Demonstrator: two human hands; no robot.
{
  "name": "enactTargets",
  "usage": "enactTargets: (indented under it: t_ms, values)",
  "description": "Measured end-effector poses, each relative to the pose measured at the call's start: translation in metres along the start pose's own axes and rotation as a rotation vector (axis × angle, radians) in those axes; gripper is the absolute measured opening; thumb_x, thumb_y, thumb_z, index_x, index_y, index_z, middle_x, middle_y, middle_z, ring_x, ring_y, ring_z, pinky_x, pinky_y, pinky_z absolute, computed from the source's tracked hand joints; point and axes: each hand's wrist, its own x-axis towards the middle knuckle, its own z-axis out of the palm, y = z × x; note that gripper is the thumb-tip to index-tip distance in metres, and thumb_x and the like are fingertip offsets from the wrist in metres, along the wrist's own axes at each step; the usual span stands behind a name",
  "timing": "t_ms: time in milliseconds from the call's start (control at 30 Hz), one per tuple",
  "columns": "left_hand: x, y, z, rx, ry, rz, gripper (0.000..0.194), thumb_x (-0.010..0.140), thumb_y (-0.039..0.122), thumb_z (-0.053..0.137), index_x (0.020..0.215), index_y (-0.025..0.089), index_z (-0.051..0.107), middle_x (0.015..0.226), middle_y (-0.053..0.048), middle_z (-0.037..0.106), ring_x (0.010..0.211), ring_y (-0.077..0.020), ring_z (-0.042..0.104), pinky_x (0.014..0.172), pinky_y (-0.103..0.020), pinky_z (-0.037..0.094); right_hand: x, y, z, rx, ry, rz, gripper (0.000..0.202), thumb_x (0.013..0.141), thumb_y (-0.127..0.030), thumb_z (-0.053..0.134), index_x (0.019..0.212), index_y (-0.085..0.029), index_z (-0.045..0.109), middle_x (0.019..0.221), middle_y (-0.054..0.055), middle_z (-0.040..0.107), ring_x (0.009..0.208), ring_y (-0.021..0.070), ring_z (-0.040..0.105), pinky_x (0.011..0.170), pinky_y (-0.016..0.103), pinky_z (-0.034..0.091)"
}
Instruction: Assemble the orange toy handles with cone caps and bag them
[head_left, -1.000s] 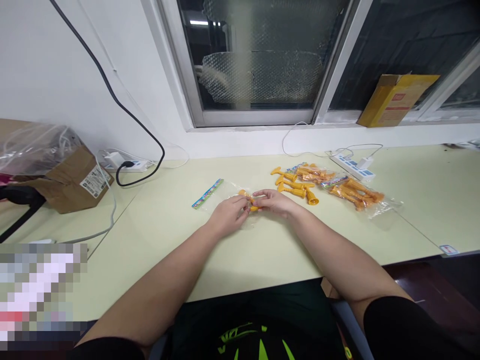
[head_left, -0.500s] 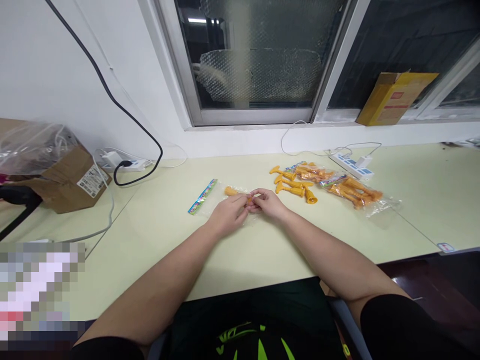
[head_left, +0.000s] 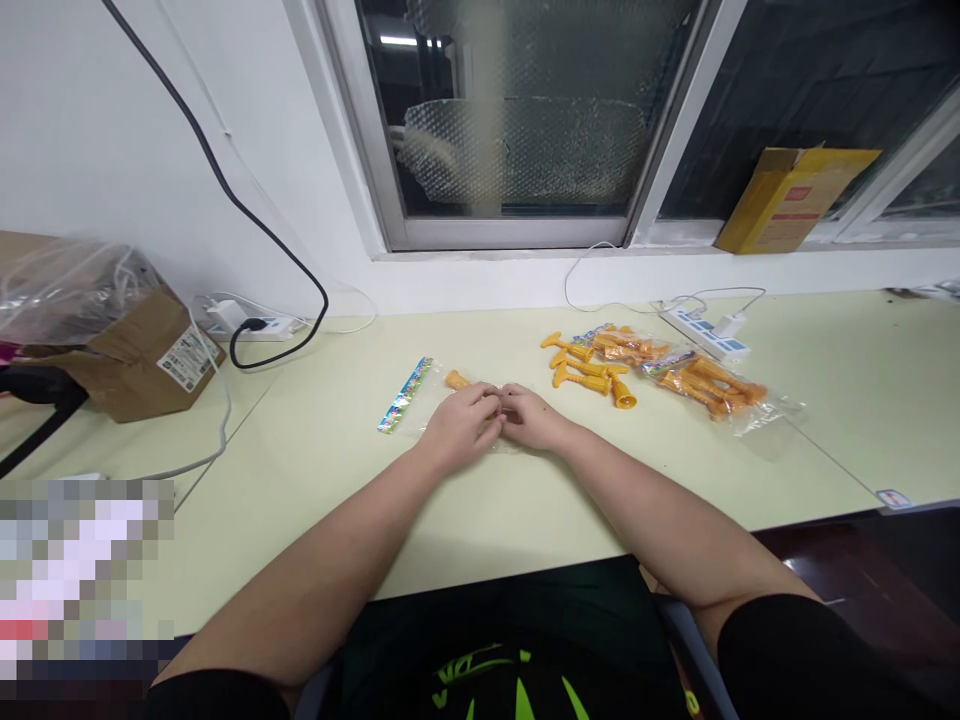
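Together, 2 hands (head_left: 459, 425) pinching clear bag (head_left: 433, 398), inside table's near edge (head_left: 487, 577).

The head camera looks from above and behind the left hand (head_left: 463, 428) and right hand (head_left: 534, 418); it faces forward and down, far enough back to include the window (head_left: 517, 120) beyond the grip.

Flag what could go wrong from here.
The clear plastic bag lies thin and slack under the left hand and right hand, so it could crease or tear. Their fingers hide whatever they may pinch, so a slip might go unseen. The loose orange plastic pieces lie close beside the filled bags; a sideways knock could scatter them.
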Motion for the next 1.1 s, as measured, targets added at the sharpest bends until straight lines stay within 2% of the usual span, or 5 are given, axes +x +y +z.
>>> enactTargets:
  t_ms: [433,633,767,900,1100]
  values:
    - [0.000,0.002,0.005,0.051,-0.036,0.031,0.012,0.095,0.023,0.053,0.096,0.022,0.065,0.120,-0.011,0.065,0.114,-0.0271,0.060,0.097,-0.044,0.048,-0.001,0.005,0.008,-0.298,-0.151,-0.115,0.051,0.095,-0.018,0.049,0.145,-0.012,0.049,0.152,0.020,0.051,0.141,0.0291,0.048,0.118,0.055,0.038]
    - [-0.001,-0.001,0.004,0.089,0.005,-0.034,0.010,0.094,0.026,0.055,0.088,0.021,0.062,0.109,-0.010,0.064,0.104,-0.0259,0.060,0.091,-0.041,0.048,0.003,-0.004,-0.003,-0.198,-0.116,-0.125,0.030,0.096,-0.015,0.050,0.120,-0.016,0.068,0.134,0.015,0.066,0.127,0.0242,0.059,0.109,0.044,0.046]
    - [0.000,-0.007,0.001,0.051,0.029,-0.096,0.013,0.096,0.028,0.053,0.086,0.022,0.059,0.098,-0.007,0.063,0.093,-0.0230,0.061,0.085,-0.037,0.048,0.002,-0.001,-0.036,-0.308,0.011,0.037,0.018,0.092,-0.016,0.056,0.096,-0.018,0.074,0.098,0.010,0.075,0.098,0.0236,0.065,0.094,0.039,0.050]
    - [-0.002,-0.013,-0.003,0.013,0.047,-0.180,0.014,0.099,0.030,0.048,0.090,0.023,0.056,0.096,-0.005,0.064,0.092,-0.0217,0.062,0.081,-0.034,0.047,-0.010,0.022,-0.076,-0.554,0.240,0.394,0.020,0.086,-0.019,0.061,0.102,-0.017,0.073,0.111,0.015,0.072,0.111,0.0323,0.061,0.098,0.047,0.048]
    - [-0.004,-0.020,-0.008,0.032,0.061,-0.259,0.016,0.100,0.033,0.046,0.092,0.023,0.055,0.100,-0.004,0.067,0.093,-0.0220,0.063,0.079,-0.033,0.046,-0.019,0.039,-0.094,-0.589,0.123,0.695,0.021,0.076,-0.018,0.069,0.096,-0.020,0.073,0.090,0.013,0.073,0.085,0.0299,0.067,0.075,0.040,0.051]
